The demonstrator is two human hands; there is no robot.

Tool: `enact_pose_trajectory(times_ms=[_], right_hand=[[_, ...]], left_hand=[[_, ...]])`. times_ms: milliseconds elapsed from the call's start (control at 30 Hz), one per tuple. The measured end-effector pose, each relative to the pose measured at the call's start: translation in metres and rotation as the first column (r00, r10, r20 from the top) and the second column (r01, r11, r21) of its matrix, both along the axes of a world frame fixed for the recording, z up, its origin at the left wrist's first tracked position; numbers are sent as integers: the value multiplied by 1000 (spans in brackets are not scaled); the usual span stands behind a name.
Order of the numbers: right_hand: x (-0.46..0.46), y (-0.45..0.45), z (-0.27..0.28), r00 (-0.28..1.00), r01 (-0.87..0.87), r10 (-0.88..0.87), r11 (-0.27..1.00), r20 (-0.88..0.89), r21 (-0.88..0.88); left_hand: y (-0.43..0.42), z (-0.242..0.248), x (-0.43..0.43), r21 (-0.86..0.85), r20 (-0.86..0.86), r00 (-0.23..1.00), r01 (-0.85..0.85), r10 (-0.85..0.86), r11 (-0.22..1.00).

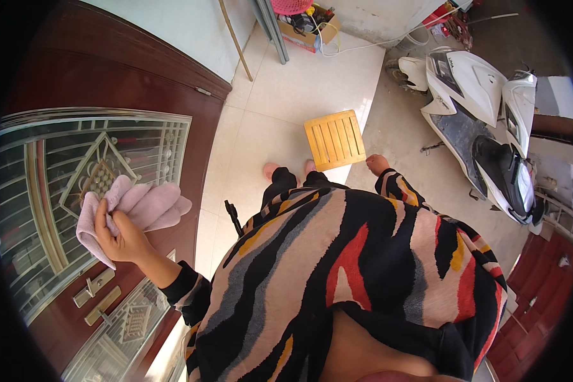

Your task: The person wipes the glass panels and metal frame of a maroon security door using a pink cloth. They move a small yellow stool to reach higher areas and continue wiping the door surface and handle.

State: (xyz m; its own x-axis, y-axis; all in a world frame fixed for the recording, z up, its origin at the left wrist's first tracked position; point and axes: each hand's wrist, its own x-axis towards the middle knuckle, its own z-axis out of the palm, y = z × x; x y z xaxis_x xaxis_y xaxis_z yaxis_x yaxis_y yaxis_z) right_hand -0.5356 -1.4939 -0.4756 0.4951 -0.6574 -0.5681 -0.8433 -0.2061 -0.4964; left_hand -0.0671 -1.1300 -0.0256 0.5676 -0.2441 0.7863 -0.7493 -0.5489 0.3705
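Note:
My left hand (126, 241) grips a folded pale pink cloth (145, 205), which fans out in loose layers past the fingers. Behind the cloth, a dark red door (124, 76) carries a glass panel with a metal grille (43, 191); I cannot tell whether the cloth touches it. Below this hand are the door's metal handles (95, 288). Lower at my other side hangs my right hand (377, 164), its fingers curled, with nothing seen in it. It appears beside the corner of a slatted wooden stool (335, 140), which stands by my feet in pink shoes.
A white scooter (472, 90) is parked on the rough floor at right. Ahead, grey metal legs (272, 31) and a wooden stick (236, 40) lean near a cardboard box (332, 31) of cords, below a pink basket (291, 5). A white cable (363, 47) crosses the tiles (267, 119).

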Motion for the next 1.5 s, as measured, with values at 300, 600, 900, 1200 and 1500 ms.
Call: enact_pose_trajectory(times_ms=[300, 600, 900, 1200, 1500], right_hand=[[-2, 52, 20, 976, 219, -213, 961, -52, 168], [-45, 117, 31, 985, 138, -113, 970, -134, 200], [4, 92, 66, 994, -18, 30, 994, -105, 112], [54, 71, 68, 995, -82, 90, 982, -37, 172], [100, 1, 38, 859, -512, 510, 852, 54, 111]], left_hand=[[27, -12, 16, -63, -68, 994, 77, -81, 995], [77, -48, 38, -139, -226, 968, 82, -113, 987], [130, -52, 33, -105, -90, 995, -44, 34, 994], [149, -52, 9, -143, -169, 978, -143, 118, 979], [146, -28, -61, -69, -22, 913, -409, 408, 910]])
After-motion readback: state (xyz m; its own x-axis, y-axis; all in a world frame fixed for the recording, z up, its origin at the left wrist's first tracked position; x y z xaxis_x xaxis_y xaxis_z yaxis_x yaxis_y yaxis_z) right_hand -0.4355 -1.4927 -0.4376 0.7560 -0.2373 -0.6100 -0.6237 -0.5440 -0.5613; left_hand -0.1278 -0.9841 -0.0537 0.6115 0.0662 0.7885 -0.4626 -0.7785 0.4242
